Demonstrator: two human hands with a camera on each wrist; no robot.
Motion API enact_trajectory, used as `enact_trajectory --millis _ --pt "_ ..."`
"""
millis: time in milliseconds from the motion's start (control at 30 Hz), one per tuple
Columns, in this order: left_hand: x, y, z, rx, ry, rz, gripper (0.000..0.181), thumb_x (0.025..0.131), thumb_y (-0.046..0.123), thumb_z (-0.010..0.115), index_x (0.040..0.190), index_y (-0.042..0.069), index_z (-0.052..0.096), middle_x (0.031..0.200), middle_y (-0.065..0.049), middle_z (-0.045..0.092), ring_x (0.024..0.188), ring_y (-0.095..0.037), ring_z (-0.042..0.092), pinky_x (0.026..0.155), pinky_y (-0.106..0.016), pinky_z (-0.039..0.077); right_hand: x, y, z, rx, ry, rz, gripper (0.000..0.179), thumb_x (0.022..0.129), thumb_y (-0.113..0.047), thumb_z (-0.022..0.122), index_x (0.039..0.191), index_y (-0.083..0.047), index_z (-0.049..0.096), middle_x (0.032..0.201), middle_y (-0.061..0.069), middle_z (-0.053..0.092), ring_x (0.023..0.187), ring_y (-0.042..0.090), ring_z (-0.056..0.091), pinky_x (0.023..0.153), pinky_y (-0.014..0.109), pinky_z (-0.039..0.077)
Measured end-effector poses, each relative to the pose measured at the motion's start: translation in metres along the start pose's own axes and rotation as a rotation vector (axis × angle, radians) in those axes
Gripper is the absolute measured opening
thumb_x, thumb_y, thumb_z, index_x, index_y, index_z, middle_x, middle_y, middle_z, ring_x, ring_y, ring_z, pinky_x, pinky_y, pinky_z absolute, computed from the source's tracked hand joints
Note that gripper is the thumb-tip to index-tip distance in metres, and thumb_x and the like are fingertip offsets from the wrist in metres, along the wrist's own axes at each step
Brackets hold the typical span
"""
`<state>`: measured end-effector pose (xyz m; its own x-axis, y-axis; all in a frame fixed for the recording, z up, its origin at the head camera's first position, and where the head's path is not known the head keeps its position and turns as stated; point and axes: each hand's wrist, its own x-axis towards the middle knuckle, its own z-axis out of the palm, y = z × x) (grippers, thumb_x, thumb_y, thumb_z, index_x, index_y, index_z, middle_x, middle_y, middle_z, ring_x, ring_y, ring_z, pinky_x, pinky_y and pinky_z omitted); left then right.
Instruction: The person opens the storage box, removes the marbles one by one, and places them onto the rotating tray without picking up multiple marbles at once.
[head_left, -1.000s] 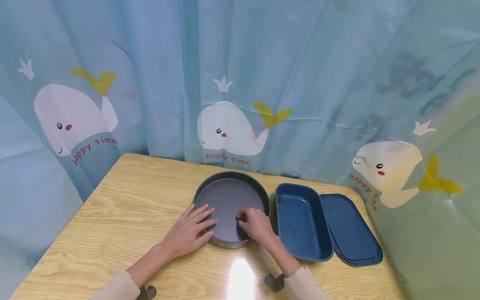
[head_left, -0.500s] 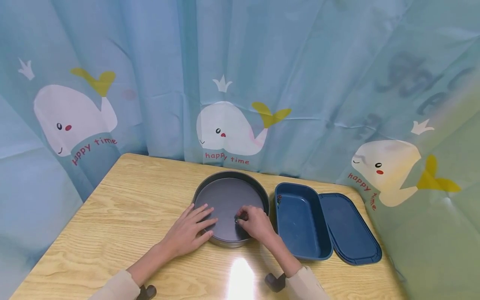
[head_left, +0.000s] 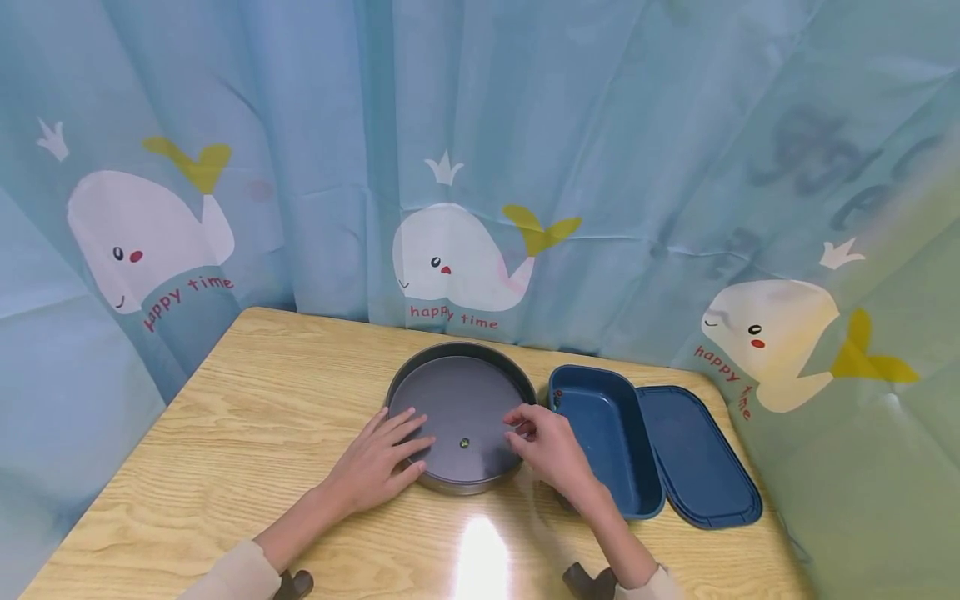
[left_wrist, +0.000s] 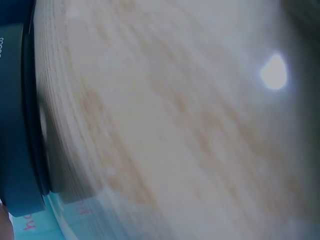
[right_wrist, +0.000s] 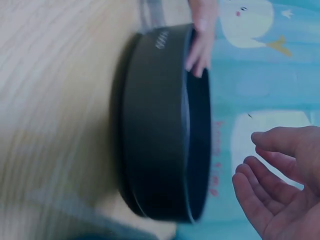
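Note:
A round dark cake pan [head_left: 457,379] stands on the wooden table. On its floor lies a tiny round green object [head_left: 465,443], too small to identify. My left hand [head_left: 375,460] rests over the pan's left rim with spread, straight fingers. Over the right part of the pan is my right hand [head_left: 551,442], its fingers loosely bent and nothing between them. The right wrist view shows the pan's outer wall [right_wrist: 155,125], the fingers of my left hand [right_wrist: 201,37] over the rim and my right hand [right_wrist: 282,185] apart from it. The left wrist view holds mostly blurred table.
Right of the pan sits a blue rectangular container [head_left: 600,446], with small reddish and dark specks [head_left: 557,398] by its left inner wall. Its blue lid [head_left: 705,467] lies flat beside it. A whale-print curtain [head_left: 322,167] hangs behind the table.
The right hand has let go of the small green object on the pan's floor and moved right, towards the blue container. The left hand has stayed on the rim.

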<state>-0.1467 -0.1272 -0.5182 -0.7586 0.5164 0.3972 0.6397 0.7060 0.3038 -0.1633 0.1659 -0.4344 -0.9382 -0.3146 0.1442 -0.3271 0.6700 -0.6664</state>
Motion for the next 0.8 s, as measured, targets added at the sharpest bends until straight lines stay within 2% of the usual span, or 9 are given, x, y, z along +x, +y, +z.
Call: enact_trajectory --millis 133,267,367,500,667,800 --pt "0.000 0.000 0.000 0.001 -0.001 -0.002 0.037 0.097 0.037 0.064 0.127 0.019 0.071 0.145 -0.008 0.054 0.141 -0.028 0.039 0.117 -0.056 0.020 -0.007 0.007 -0.020 0.014 0.046 0.064 0.015 0.088 -0.005 0.075 0.099 -0.014 0.073 0.088 -0.007 0.067 0.080 0.010 0.064 0.071 0.029 0.056" --pt "0.000 -0.001 0.001 0.000 0.008 0.008 0.037 0.097 0.037 0.063 0.127 0.018 0.071 0.145 -0.008 0.054 0.141 -0.028 0.040 0.116 -0.057 0.021 -0.013 0.026 -0.035 0.010 0.050 0.141 0.013 0.090 -0.009 0.074 0.102 -0.011 0.073 0.092 -0.006 0.068 0.090 0.016 0.066 0.075 0.034 0.057" --pt "0.001 -0.001 0.001 -0.004 0.012 0.016 0.036 0.097 0.038 0.063 0.127 0.018 0.071 0.144 -0.008 0.054 0.141 -0.028 0.040 0.116 -0.058 0.022 -0.017 0.046 -0.040 -0.004 0.036 0.202 0.013 0.091 -0.010 0.073 0.104 -0.009 0.073 0.094 -0.003 0.069 0.093 0.021 0.067 0.075 0.038 0.056" --pt "0.002 0.000 0.001 -0.003 0.005 0.017 0.037 0.097 0.038 0.063 0.127 0.019 0.071 0.145 -0.008 0.054 0.141 -0.028 0.040 0.116 -0.058 0.022 -0.026 0.071 -0.037 -0.025 -0.011 0.255 0.011 0.090 -0.008 0.074 0.101 -0.008 0.072 0.093 -0.002 0.069 0.090 0.021 0.068 0.074 0.039 0.056" --pt "0.002 0.000 0.000 -0.006 0.008 0.019 0.037 0.097 0.038 0.062 0.127 0.018 0.071 0.144 -0.009 0.055 0.141 -0.029 0.040 0.115 -0.059 0.022 -0.036 0.086 -0.030 -0.012 -0.103 0.264 0.014 0.086 -0.002 0.075 0.099 -0.006 0.070 0.096 0.002 0.069 0.087 0.021 0.069 0.072 0.038 0.058" --pt "0.001 0.000 -0.001 -0.007 0.013 0.018 0.037 0.098 0.039 0.061 0.126 0.018 0.072 0.143 -0.009 0.056 0.140 -0.029 0.040 0.115 -0.060 0.023 -0.038 0.092 -0.029 -0.027 -0.152 0.237 0.017 0.085 0.000 0.075 0.100 -0.005 0.069 0.096 0.003 0.069 0.084 0.021 0.068 0.072 0.039 0.057"
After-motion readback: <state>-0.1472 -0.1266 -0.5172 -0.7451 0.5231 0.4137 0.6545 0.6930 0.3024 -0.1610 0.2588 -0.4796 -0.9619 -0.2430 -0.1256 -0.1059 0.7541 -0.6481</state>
